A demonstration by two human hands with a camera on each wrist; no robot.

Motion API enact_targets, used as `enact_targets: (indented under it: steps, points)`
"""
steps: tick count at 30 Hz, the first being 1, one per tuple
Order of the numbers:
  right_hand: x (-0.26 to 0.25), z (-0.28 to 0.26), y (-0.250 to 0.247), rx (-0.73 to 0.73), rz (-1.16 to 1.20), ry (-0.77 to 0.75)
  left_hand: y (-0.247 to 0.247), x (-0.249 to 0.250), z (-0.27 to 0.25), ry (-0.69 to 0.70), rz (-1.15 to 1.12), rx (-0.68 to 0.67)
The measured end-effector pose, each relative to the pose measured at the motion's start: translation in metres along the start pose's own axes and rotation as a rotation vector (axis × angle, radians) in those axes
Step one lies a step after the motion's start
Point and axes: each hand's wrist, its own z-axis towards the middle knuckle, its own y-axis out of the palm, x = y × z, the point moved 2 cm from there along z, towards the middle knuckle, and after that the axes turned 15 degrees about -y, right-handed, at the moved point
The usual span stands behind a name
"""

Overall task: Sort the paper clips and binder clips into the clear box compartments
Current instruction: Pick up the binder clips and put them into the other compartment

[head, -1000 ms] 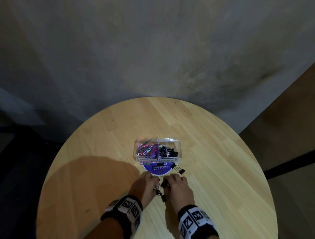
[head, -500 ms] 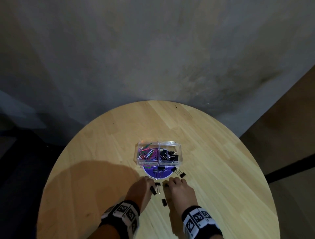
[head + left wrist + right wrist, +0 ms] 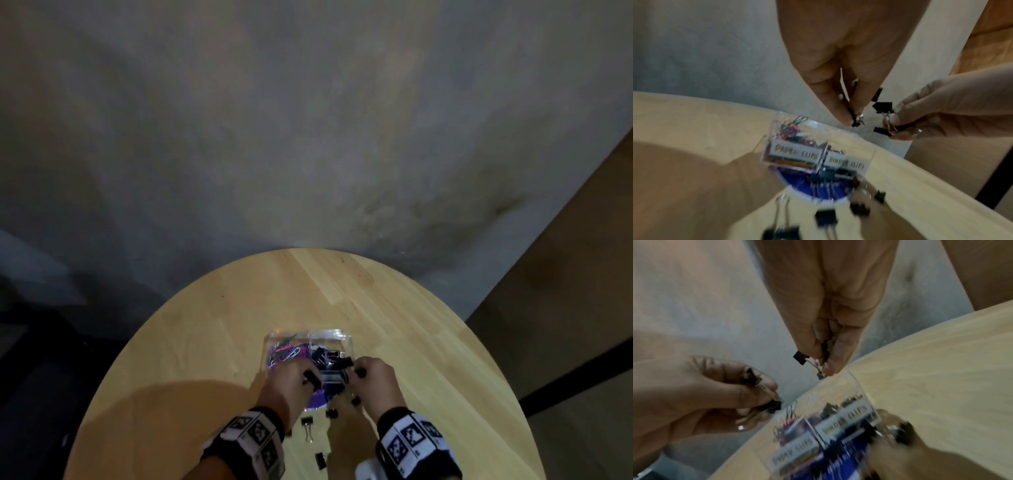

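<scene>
The clear box [image 3: 346, 339] sits mid-table on a blue disc [image 3: 320, 399]. Its left compartment, labelled paper clips [image 3: 795, 154], holds coloured paper clips [image 3: 284, 353]. The right one, labelled binder clips [image 3: 846, 164], holds black binder clips [image 3: 327, 356]. My left hand [image 3: 310, 377] pinches small black binder clips [image 3: 854, 119] just above the box's front edge. Beside it, my right hand [image 3: 356, 371] pinches more binder clips [image 3: 819, 363] by their wire handles over the right compartment. Several loose binder clips [image 3: 308, 425] lie on the table near my wrists.
The round wooden table [image 3: 428, 359] stands by a grey wall [image 3: 308, 137]. A dark floor lies to the left and a brown panel [image 3: 565, 291] to the right. Bare wood surrounds the box on the far, left and right sides.
Both hands rose from the table in front of the disc and moved forward to the box's near edge, each carrying binder clips.
</scene>
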Motion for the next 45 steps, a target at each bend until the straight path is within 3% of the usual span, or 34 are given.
enact_targets:
  steps: [5,9,14,18,21,26,32,35,39,45]
  points:
    - [-0.015,0.046,-0.005,-0.002,-0.001,0.025,-0.01,0.041,0.033,0.013,0.068,0.147]
    - [-0.017,0.055,0.0,-0.023,0.081,0.035,-0.002,0.045,0.042,0.018,0.063,0.07]
    - [0.007,0.031,-0.009,0.118,0.094,0.077,-0.001,0.012,0.029,-0.027,-0.017,0.049]
    - [0.04,0.004,0.008,-0.078,-0.102,0.16,0.005,-0.03,-0.001,-0.025,0.258,0.011]
    - [0.047,-0.008,0.033,-0.259,-0.262,0.123,0.02,-0.057,-0.01,-0.045,0.424,-0.032]
    - [0.031,-0.02,0.064,-0.286,-0.458,-0.037,0.042,-0.06,-0.006,-0.024,0.4,-0.089]
    - [0.022,-0.025,0.075,-0.369,-0.572,-0.165,0.06,-0.054,0.001,0.033,0.342,-0.052]
    - [0.025,-0.025,0.077,-0.374,-0.559,-0.163,0.063,-0.056,0.002,0.043,0.287,-0.02]
    - [0.033,-0.021,0.071,-0.274,-0.387,-0.069,0.06,-0.057,0.004,0.014,0.226,-0.022]
    - [0.036,-0.017,0.066,-0.311,-0.22,0.06,0.055,-0.056,0.007,0.044,0.221,-0.056]
